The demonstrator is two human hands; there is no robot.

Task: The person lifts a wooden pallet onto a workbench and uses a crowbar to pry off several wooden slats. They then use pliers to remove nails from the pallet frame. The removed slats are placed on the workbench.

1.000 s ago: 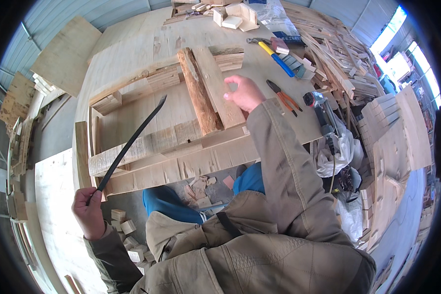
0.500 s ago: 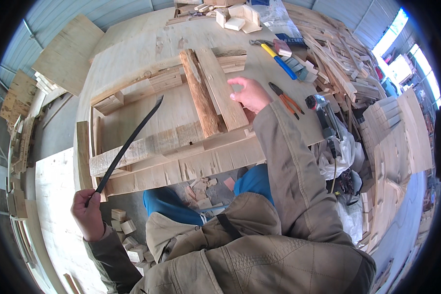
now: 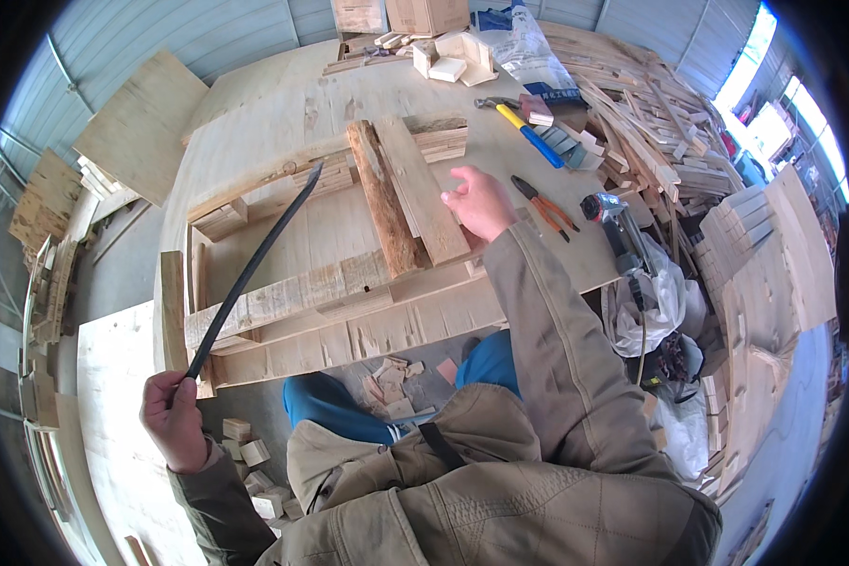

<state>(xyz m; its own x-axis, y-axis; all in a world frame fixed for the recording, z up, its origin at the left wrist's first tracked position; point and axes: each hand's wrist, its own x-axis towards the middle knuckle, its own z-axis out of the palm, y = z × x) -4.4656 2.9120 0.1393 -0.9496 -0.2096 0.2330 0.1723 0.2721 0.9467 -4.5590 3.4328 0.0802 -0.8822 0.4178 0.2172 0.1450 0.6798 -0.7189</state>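
My left hand (image 3: 174, 415) is closed around the lower end of a long black pry bar (image 3: 245, 281). The bar slants up over a wooden frame (image 3: 302, 283), its flattened tip above the frame's far rail. Across the frame lie a rough crosspiece with bark-like edges (image 3: 383, 198) and a smooth pale plank (image 3: 423, 193), side by side. Just right of that plank is my right hand (image 3: 484, 206), with nothing in it. Its index finger is stretched out and the thumb stands apart; some fingers are hidden.
Right of the frame lie orange-handled pliers (image 3: 545, 206), a hammer with a yellow and blue handle (image 3: 530, 134) and a power drill (image 3: 623, 236). Wood strips (image 3: 623, 123) are heaped beyond. Offcuts (image 3: 255, 453) litter the floor by my legs. A cardboard box (image 3: 427, 16) stands at the back.
My right hand has drawn slightly away from the smooth plank's edge. The pry bar stays in my left hand, its tip a little farther over the far rail. The whole view has shifted slightly.
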